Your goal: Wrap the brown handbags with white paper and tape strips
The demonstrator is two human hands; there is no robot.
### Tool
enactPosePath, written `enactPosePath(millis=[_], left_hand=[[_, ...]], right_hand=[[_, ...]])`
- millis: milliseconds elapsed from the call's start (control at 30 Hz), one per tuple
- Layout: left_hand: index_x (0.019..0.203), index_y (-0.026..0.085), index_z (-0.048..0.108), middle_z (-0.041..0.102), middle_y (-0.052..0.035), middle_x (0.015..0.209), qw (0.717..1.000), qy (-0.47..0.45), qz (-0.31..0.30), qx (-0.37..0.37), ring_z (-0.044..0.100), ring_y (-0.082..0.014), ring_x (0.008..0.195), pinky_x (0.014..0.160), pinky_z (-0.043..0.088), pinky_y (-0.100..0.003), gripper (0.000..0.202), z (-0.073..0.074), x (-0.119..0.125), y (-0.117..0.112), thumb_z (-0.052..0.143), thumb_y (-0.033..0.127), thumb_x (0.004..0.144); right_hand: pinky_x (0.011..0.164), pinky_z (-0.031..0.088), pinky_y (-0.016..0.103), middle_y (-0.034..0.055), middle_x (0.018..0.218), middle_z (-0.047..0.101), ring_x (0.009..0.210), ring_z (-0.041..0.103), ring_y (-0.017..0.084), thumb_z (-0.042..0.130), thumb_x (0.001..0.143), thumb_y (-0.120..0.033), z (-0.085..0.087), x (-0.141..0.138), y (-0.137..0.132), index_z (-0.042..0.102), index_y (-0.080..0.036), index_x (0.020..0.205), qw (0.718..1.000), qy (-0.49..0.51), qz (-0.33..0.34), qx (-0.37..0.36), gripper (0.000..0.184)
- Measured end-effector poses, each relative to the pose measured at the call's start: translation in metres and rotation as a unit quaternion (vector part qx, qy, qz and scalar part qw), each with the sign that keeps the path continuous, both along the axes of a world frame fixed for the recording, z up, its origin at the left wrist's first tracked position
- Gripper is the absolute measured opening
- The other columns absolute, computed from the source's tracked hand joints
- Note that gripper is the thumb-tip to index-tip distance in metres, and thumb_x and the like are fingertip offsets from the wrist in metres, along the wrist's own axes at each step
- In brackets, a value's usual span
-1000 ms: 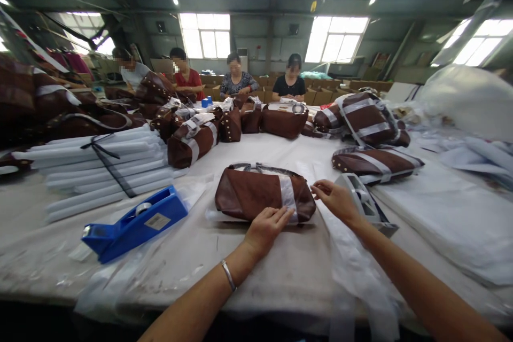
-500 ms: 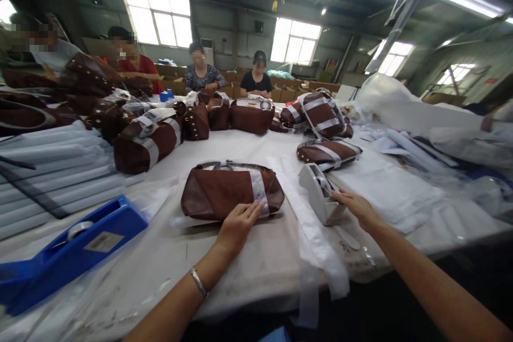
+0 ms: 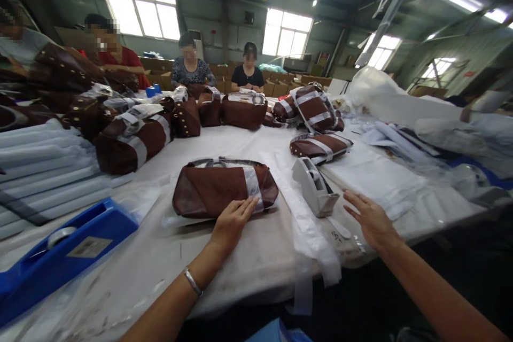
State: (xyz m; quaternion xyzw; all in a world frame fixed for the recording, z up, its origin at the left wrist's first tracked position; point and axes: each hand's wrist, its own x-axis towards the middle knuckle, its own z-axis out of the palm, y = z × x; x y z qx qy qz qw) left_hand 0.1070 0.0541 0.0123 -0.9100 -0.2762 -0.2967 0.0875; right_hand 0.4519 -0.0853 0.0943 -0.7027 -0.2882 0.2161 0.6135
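A brown handbag lies in front of me, with a pale translucent band around its right part. My left hand rests flat on the lower front of this bag, fingers stretched out by the band. To the right stands a grey tape dispenser. Just right of it, apart from it, my right hand hovers with its fingers extended and a little spread. I can make out nothing in that hand. Long white plastic strips lie between the bag and the dispenser.
A blue tape dispenser and stacked white wrapped rolls occupy the left. Several brown bags line the back, one banded bag behind the grey dispenser. White sheets lie at right. Co-workers sit across the table.
My right hand has drawn away from the grey dispenser, toward the right, and its fingers have spread. My left hand stays on the bag. The whole view has shifted slightly.
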Motion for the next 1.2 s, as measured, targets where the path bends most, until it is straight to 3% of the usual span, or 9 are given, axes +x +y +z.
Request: enactPosePath(millis=[200, 400, 467, 533, 633, 733, 833, 933, 1200], left_hand=[[0.151, 0.021, 0.038, 0.06, -0.0018, 0.14, 1.0, -0.001, -0.004, -0.006, 0.059, -0.0171, 0.11, 0.101, 0.053, -0.032, 0.057, -0.002, -0.001, 0.002, 0.042, 0.005, 0.096], [0.151, 0.021, 0.037, 0.06, -0.0017, 0.141, 1.0, 0.007, -0.004, -0.015, 0.058, -0.0171, 0.113, 0.102, 0.052, -0.031, 0.06, -0.002, -0.001, 0.002, 0.044, 0.003, 0.094], [0.152, 0.022, 0.036, 0.06, -0.0021, 0.141, 1.0, 0.003, -0.005, -0.016, 0.059, -0.0172, 0.113, 0.102, 0.052, -0.031, 0.061, -0.002, -0.001, 0.001, 0.044, 0.004, 0.095], [0.152, 0.023, 0.035, 0.06, -0.002, 0.14, 1.0, -0.003, -0.007, -0.014, 0.059, -0.0172, 0.111, 0.101, 0.053, -0.032, 0.061, -0.002, -0.001, 0.001, 0.044, 0.005, 0.095], [0.154, 0.025, 0.033, 0.06, -0.0013, 0.141, 1.0, -0.004, -0.01, -0.013, 0.059, -0.0171, 0.111, 0.101, 0.053, -0.032, 0.062, -0.002, -0.001, 0.001, 0.043, 0.005, 0.095], [0.154, 0.024, 0.032, 0.059, -0.0007, 0.142, 1.0, 0.0, -0.01, -0.02, 0.058, -0.0168, 0.112, 0.103, 0.051, -0.032, 0.063, -0.003, -0.002, 0.002, 0.043, 0.005, 0.095], [0.153, 0.025, 0.034, 0.059, -0.0003, 0.141, 1.0, -0.003, -0.005, -0.023, 0.058, -0.0166, 0.111, 0.103, 0.051, -0.031, 0.061, -0.005, -0.002, 0.002, 0.043, 0.006, 0.096], [0.153, 0.025, 0.033, 0.059, 0.0, 0.141, 1.0, -0.009, 0.002, -0.024, 0.058, -0.0156, 0.112, 0.103, 0.051, -0.03, 0.059, -0.007, 0.0, 0.001, 0.042, 0.007, 0.098], [0.148, 0.019, 0.042, 0.061, -0.0041, 0.139, 1.0, -0.006, 0.019, -0.004, 0.059, -0.0169, 0.11, 0.102, 0.05, -0.031, 0.047, -0.007, 0.003, 0.0, 0.046, 0.014, 0.101]], right_hand=[[0.075, 0.064, 0.037, 0.0073, 0.102, 0.076, 0.097, 0.072, 0.027, 0.077, 0.067, -0.054, -0.05, 0.002, -0.021, 0.071, -0.026, 0.083, 0.998, 0.058, -0.002, -0.038, 0.033], [0.06, 0.059, 0.037, 0.0102, 0.086, 0.077, 0.075, 0.07, 0.026, 0.075, 0.062, -0.059, -0.066, 0.024, -0.01, 0.075, -0.019, 0.086, 0.992, -0.08, -0.025, -0.098, 0.046], [0.067, 0.058, 0.041, 0.0096, 0.085, 0.076, 0.081, 0.07, 0.029, 0.077, 0.06, -0.056, -0.064, 0.034, -0.017, 0.076, -0.02, 0.083, 0.988, -0.111, -0.034, -0.106, 0.042], [0.08, 0.056, 0.045, 0.0082, 0.093, 0.077, 0.091, 0.069, 0.032, 0.074, 0.066, -0.053, -0.057, 0.043, -0.029, 0.078, -0.025, 0.083, 0.971, -0.214, -0.029, -0.105, 0.034], [0.092, 0.052, 0.046, 0.0053, 0.103, 0.076, 0.099, 0.068, 0.03, 0.062, 0.083, -0.045, -0.033, 0.048, -0.049, 0.079, -0.031, 0.094, 0.89, -0.444, 0.054, -0.091, 0.024], [0.093, 0.052, 0.042, 0.0029, 0.104, 0.076, 0.098, 0.068, 0.026, 0.053, 0.092, -0.036, 0.001, 0.036, -0.05, 0.077, -0.034, 0.101, 0.815, -0.545, 0.176, -0.087, 0.026], [0.094, 0.052, 0.038, 0.0021, 0.102, 0.076, 0.096, 0.068, 0.023, 0.052, 0.094, -0.036, 0.03, 0.009, -0.027, 0.077, -0.034, 0.1, 0.782, -0.553, 0.274, -0.08, 0.026], [0.089, 0.052, 0.036, 0.0033, 0.098, 0.076, 0.092, 0.067, 0.022, 0.055, 0.094, -0.038, 0.046, -0.026, 0.012, 0.076, -0.032, 0.097, 0.75, -0.555, 0.355, -0.062, 0.023], [0.072, 0.046, 0.029, 0.0038, 0.084, 0.071, 0.079, 0.064, 0.019, 0.055, 0.092, -0.041, 0.049, -0.103, 0.138, 0.074, -0.027, 0.087, 0.638, -0.583, 0.503, -0.004, 0.024]])
